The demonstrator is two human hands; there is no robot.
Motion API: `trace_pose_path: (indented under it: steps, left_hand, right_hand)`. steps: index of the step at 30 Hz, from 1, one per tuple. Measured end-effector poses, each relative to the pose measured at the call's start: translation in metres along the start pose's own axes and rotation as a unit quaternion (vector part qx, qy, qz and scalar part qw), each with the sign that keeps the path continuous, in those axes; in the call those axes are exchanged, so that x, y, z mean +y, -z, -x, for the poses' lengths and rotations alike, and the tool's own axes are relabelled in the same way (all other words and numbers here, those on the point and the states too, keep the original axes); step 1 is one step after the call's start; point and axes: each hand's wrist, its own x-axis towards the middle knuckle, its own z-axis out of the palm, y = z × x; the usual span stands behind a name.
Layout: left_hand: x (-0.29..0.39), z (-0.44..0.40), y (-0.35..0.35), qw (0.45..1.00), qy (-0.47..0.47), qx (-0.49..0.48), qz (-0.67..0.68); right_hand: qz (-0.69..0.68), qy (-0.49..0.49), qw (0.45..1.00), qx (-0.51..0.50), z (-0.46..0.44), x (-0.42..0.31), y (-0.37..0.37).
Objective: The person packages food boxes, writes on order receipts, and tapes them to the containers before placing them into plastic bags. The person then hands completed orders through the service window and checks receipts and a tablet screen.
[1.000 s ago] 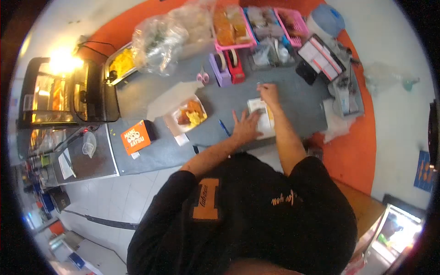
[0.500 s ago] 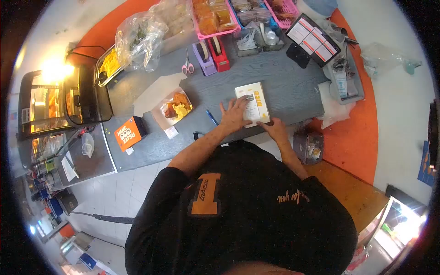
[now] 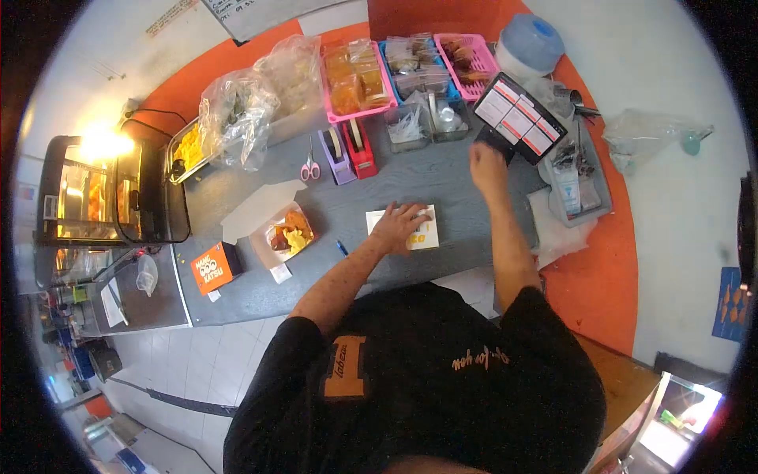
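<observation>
My left hand lies with its fingers spread on a white and yellow printed card or flat box on the grey table. To the right and farther back, my right hand is raised in front of the tablet, its fingers curled closed; whether anything is in them is hidden. Left of my left hand are a blue pen and an opened food box holding fried food and something yellow.
A closed orange box stands on the left, near the lit display case. Scissors, purple and red tape dispensers, plastic bags and a pink basket are behind. A grey bin sits at right.
My right hand has left the near edge of the printed item and moved up to the tablet, its fingers now curled. The printed item looks shorter and turned. The view has shifted.
</observation>
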Motion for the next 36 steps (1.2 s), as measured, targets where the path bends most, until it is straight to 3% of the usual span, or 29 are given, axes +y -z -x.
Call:
trace_pose_path:
  steps: [3,5,10,12,14,16,17,18,22,24,26,30,32,36]
  left_hand:
    - [-0.002,0.002,0.006,0.998,-0.012,-0.027,-0.054]
    - [0.001,0.016,0.002,0.999,0.011,0.022,-0.034]
    - [0.001,0.067,0.002,0.988,0.072,0.127,0.054]
    - [-0.001,0.081,0.003,0.973,0.134,0.150,0.113]
    - [-0.004,0.078,0.008,0.971,0.136,0.158,0.117]
    - [0.000,0.071,0.014,0.968,0.141,0.164,0.129]
    - [-0.002,0.057,0.023,0.967,0.127,0.168,0.141]
    - [-0.005,0.040,0.032,0.967,0.111,0.172,0.153]
    - [-0.012,-0.030,0.065,0.960,0.071,0.196,0.189]
    - [-0.019,-0.072,0.076,0.924,0.062,0.249,0.285]
    - [-0.030,-0.113,0.086,0.916,0.066,0.281,0.279]
    - [-0.042,-0.186,0.107,0.898,0.147,0.292,0.296]
    - [-0.046,-0.212,0.110,0.825,0.280,0.273,0.409]
    - [-0.071,-0.239,0.081,0.778,0.248,0.344,0.463]
  right_hand:
    - [0.057,0.043,0.997,0.030,-0.080,-0.001,-0.014]
    - [0.218,0.073,0.973,-0.032,-0.118,0.007,-0.047]
    - [0.291,0.109,0.947,-0.079,-0.142,0.010,-0.082]
    - [0.234,0.101,0.963,-0.092,-0.144,0.011,-0.077]
    - [0.189,0.071,0.976,-0.083,-0.152,0.020,-0.077]
    - [-0.082,-0.013,0.991,-0.102,-0.150,0.024,-0.059]
    - [-0.156,0.044,0.987,-0.003,-0.149,0.032,-0.066]
    - [-0.155,0.043,0.987,-0.005,-0.148,0.030,-0.060]
    - [-0.335,-0.007,0.942,0.013,-0.148,0.034,-0.054]
    - [-0.400,-0.006,0.916,0.040,-0.151,0.038,-0.052]
    - [-0.532,-0.140,0.834,-0.042,-0.147,0.034,-0.042]
    - [-0.579,-0.181,0.791,-0.080,-0.142,0.019,-0.022]
    - [-0.575,-0.178,0.794,-0.089,-0.141,0.015,-0.019]
    - [-0.598,-0.177,0.773,-0.115,-0.137,0.015,-0.024]
